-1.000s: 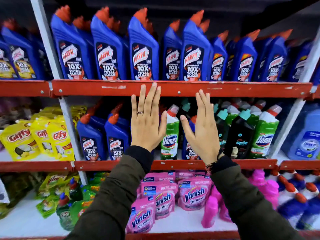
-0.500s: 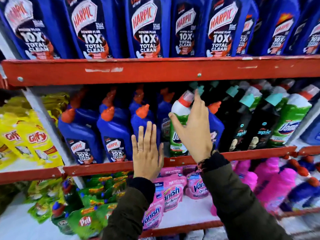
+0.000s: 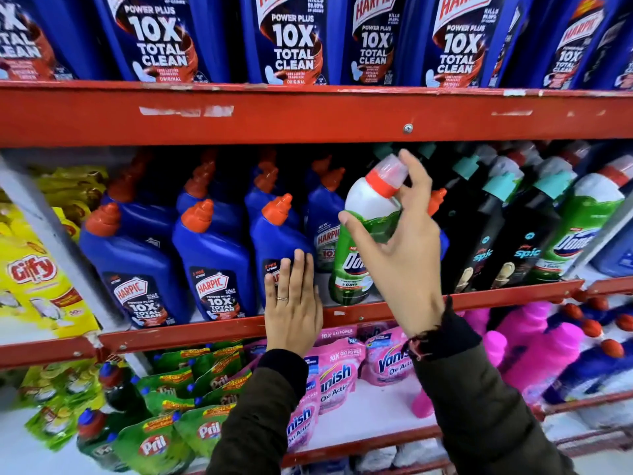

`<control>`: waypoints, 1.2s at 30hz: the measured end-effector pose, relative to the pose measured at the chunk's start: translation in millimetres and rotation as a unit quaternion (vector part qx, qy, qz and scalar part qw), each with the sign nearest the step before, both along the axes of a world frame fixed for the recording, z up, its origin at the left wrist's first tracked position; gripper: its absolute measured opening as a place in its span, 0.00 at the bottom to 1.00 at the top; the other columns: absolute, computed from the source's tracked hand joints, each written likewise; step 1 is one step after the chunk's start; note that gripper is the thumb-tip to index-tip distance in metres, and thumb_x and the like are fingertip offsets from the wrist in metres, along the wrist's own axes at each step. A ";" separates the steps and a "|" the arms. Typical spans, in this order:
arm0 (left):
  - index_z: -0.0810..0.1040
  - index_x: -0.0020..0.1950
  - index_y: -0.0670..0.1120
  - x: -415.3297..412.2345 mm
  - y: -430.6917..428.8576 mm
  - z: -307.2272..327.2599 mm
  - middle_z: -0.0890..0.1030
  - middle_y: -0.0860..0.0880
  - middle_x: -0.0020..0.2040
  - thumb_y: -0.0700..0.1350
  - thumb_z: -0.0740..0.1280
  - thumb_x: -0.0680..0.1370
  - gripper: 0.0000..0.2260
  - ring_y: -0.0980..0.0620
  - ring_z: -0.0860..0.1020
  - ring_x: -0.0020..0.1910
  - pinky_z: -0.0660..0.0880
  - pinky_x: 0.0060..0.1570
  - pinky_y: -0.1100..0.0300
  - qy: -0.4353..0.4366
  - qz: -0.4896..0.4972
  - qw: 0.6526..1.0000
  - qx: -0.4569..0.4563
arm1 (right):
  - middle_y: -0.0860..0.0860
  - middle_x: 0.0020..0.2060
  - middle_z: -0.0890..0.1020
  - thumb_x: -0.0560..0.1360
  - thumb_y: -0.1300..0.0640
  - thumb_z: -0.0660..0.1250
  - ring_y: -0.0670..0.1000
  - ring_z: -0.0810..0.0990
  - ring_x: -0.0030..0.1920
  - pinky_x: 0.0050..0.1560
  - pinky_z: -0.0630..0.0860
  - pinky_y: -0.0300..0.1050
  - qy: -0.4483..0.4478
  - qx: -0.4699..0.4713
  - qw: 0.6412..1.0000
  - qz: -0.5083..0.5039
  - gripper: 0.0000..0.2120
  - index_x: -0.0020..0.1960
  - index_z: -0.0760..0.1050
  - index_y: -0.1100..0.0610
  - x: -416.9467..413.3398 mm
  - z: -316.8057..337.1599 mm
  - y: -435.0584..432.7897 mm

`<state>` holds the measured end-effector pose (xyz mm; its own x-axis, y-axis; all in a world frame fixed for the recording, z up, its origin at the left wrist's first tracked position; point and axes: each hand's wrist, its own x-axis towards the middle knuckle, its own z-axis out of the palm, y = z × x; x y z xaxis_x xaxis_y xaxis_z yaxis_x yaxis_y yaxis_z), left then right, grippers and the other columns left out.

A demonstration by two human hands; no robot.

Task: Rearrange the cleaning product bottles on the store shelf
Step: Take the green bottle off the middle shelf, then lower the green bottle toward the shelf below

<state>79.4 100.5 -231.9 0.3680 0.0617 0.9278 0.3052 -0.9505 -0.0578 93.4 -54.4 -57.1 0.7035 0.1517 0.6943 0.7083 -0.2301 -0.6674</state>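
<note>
The right hand [image 3: 399, 265] grips the green Domex bottle [image 3: 363, 241], thumb and fingers wrapped round its shoulder; it leans, long axis near upright, red cap up-right (base on the middle shelf [image 3: 212, 332]). The left hand [image 3: 294, 303], fingers straight, presses flat against a blue Harpic bottle [image 3: 274, 245].

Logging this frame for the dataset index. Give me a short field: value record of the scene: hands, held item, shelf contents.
setting: store shelving with red metal shelf edges
right hand: gripping the neck of the green Domex bottle with white shoulder and red cap, tilted on the middle shelf
left hand: open, flat against a blue Harpic bottle with orange cap
right of held bottle: black Spic bottles with teal caps
shelf below: pink Vanish pouches
</note>
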 end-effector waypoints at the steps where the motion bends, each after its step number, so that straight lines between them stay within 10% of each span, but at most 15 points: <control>1: 0.41 0.85 0.41 -0.3 -0.1 0.2 0.39 0.44 0.85 0.46 0.57 0.81 0.38 0.46 0.39 0.84 0.37 0.83 0.46 0.000 -0.002 1.000 0.002 | 0.49 0.63 0.84 0.76 0.48 0.77 0.50 0.86 0.59 0.59 0.84 0.56 -0.005 0.012 1.000 0.000 0.42 0.82 0.56 0.47 -4.2 5.2 -4.6; 9: 0.40 0.85 0.41 -1.1 -2.1 0.4 0.37 0.45 0.85 0.46 0.57 0.81 0.37 0.47 0.37 0.84 0.36 0.83 0.48 -0.001 -0.009 1.000 -0.005 | 0.41 0.50 0.87 0.69 0.49 0.83 0.39 0.87 0.49 0.51 0.83 0.40 0.014 -0.017 0.999 -0.024 0.41 0.75 0.66 0.48 -24.6 -0.1 -48.5; 19: 0.36 0.84 0.41 -0.4 -1.3 -1.1 0.31 0.45 0.83 0.46 0.58 0.83 0.38 0.47 0.33 0.83 0.33 0.82 0.48 0.012 0.017 0.999 -0.027 | 0.50 0.48 0.86 0.67 0.49 0.82 0.57 0.89 0.46 0.44 0.85 0.57 0.164 -0.172 0.971 0.000 0.33 0.61 0.64 0.50 -25.5 -164.4 -53.6; 25: 0.36 0.84 0.40 -1.4 -0.6 -1.6 0.31 0.44 0.83 0.46 0.57 0.84 0.37 0.46 0.32 0.83 0.33 0.82 0.48 0.016 0.021 0.999 -0.027 | 0.44 0.45 0.79 0.70 0.52 0.81 0.55 0.88 0.46 0.44 0.79 0.41 0.199 -0.234 0.951 0.035 0.37 0.63 0.56 0.44 -22.6 -227.9 -53.8; 36: 0.35 0.84 0.41 -0.8 -1.6 0.7 0.31 0.45 0.83 0.46 0.58 0.84 0.38 0.47 0.32 0.83 0.33 0.82 0.48 0.017 0.017 0.999 -0.035 | 0.46 0.65 0.79 0.68 0.45 0.83 0.45 0.82 0.61 0.59 0.81 0.41 0.228 -0.287 0.929 0.056 0.42 0.72 0.62 0.47 -14.3 -234.9 -64.7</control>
